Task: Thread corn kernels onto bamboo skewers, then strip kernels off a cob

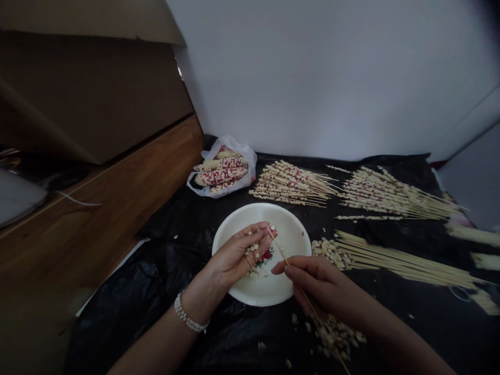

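A white basin (225,229) with loose pale corn kernels (258,271) at its bottom stands in front of me. Over it my left hand (246,250) is turned palm up, thumb and fingertips together around a pale kernel (272,228). My right hand (312,278) grips a thin bamboo skewer (280,251), its tip pointing up to the left fingertips. Whether the tip has gone into the kernel is too small to tell. The skewer's lower end runs down past a heap of kernels (338,333).
A plastic bag (250,156) of red-and-white corn cobs (222,176) lies at the back. Kernel-threaded skewers lie in two piles, one behind the basin (289,182), the other further right (375,195). Bare skewers (390,258) lie beside another kernel heap (330,253) on black plastic sheeting (175,271).
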Demonstrator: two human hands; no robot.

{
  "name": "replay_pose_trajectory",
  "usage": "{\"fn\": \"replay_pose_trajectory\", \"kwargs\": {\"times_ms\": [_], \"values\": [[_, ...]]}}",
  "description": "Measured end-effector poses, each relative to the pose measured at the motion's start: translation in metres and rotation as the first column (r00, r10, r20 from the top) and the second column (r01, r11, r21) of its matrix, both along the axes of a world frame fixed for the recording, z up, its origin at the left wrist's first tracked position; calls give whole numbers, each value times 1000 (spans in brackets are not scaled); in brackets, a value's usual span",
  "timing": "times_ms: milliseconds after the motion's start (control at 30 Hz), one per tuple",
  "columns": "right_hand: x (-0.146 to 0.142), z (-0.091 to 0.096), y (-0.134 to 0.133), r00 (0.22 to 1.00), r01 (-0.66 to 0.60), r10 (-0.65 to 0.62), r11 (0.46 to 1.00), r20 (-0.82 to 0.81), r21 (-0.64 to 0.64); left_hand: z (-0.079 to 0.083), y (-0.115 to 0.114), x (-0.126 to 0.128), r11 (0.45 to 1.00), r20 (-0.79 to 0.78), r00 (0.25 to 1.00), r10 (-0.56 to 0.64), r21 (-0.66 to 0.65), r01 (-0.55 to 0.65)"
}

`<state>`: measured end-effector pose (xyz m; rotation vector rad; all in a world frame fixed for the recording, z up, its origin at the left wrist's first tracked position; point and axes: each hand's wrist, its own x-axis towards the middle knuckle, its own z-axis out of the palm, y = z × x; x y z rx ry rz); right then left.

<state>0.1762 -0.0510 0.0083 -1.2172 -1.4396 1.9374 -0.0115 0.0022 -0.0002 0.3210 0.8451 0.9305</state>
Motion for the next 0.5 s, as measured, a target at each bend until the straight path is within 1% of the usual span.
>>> {"fn": "replay_pose_trajectory", "kwargs": {"times_ms": [167,267,367,500], "values": [[-2,1,0,1000,-1,1,1000,0,-15,-1,1,0,999,-13,999,48,-10,-48],[-2,3,0,1000,-5,5,1000,-3,-14,-1,2,1,998,-50,997,59,-20,-60],[-2,4,-2,1000,-5,5,1000,8,-29,0,1,2,999,-74,996,51,-11,-52],[-3,2,-5,1000,-19,18,998,-4,-56,4,1,4,996,-80,993,82,-26,-84]]}}
